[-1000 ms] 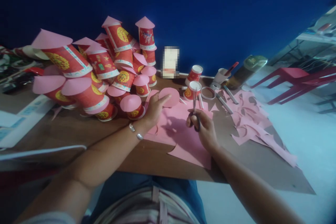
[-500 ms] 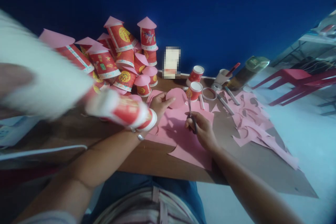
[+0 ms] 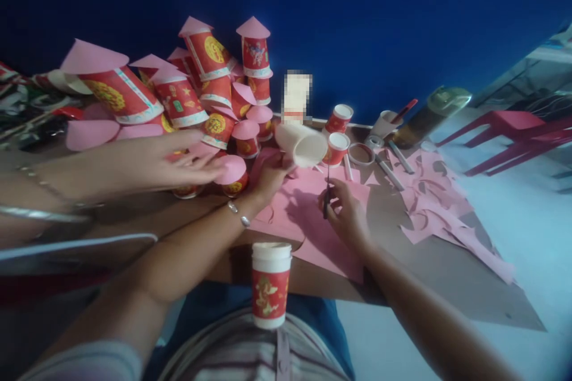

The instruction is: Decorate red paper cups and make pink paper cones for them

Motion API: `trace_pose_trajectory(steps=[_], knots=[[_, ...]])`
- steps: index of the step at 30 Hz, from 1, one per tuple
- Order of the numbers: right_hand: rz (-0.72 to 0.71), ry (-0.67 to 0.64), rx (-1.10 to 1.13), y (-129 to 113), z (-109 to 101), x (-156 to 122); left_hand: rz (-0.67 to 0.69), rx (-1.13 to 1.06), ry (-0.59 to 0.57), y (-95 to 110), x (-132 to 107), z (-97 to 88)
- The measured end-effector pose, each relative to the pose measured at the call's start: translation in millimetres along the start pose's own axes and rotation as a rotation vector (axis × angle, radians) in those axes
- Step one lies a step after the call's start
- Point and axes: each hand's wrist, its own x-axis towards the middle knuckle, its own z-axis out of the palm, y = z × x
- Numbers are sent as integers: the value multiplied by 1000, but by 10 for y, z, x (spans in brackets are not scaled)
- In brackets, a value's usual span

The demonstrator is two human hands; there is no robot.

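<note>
In my right hand (image 3: 344, 208) is a pair of scissors (image 3: 328, 193), blades pointing up. My left hand (image 3: 271, 172) is closed on the pink paper disc, now almost wholly covered by a white paper tube or cup (image 3: 301, 146) in front of it. Pink paper sheets (image 3: 319, 244) lie beneath both hands on the table. A stack of red-and-gold paper cups (image 3: 270, 294) appears in the air before my lap, with no hand touching it. From the left another person's hand (image 3: 192, 158) reaches in with fingers spread.
Red cup lanterns with pink cone tops (image 3: 217, 95) are piled at the back left. Red cups (image 3: 336, 149), a tape ring (image 3: 361, 153) and a bottle (image 3: 429, 113) stand farther right. Pink scraps (image 3: 442, 208) cover the table's right side. Red stools (image 3: 513, 131) stand beyond.
The blurred cups and white object at the left have flown rightward, separating. The other person's hand now shows spread and empty. My hands have stayed nearly in place.
</note>
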Motion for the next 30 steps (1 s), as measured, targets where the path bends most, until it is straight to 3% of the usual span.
trace_pose_trajectory(steps=[4,8,12,16,19,22,27,30], knots=[[-35,0,-380,-1,-37,0,34,48,-75,-50,-2,13],[-172,-134,-711,-100,-188,15,51,64,-104,-74,1,23],[-282,-262,-901,-296,-410,-19,6,45,-107,-75,8,19],[-550,-284,-803,-577,-477,-276,58,95,-65,-66,10,2],[-951,-512,-651,-700,-317,-540,80,103,-51,-60,11,-13],[-1077,-542,-659,-706,-85,-662,92,125,-22,-51,13,-26],[-1085,-478,-619,-700,43,-517,170,221,82,-51,28,-64],[-877,-285,-508,-704,-108,-421,155,206,133,-75,54,-99]])
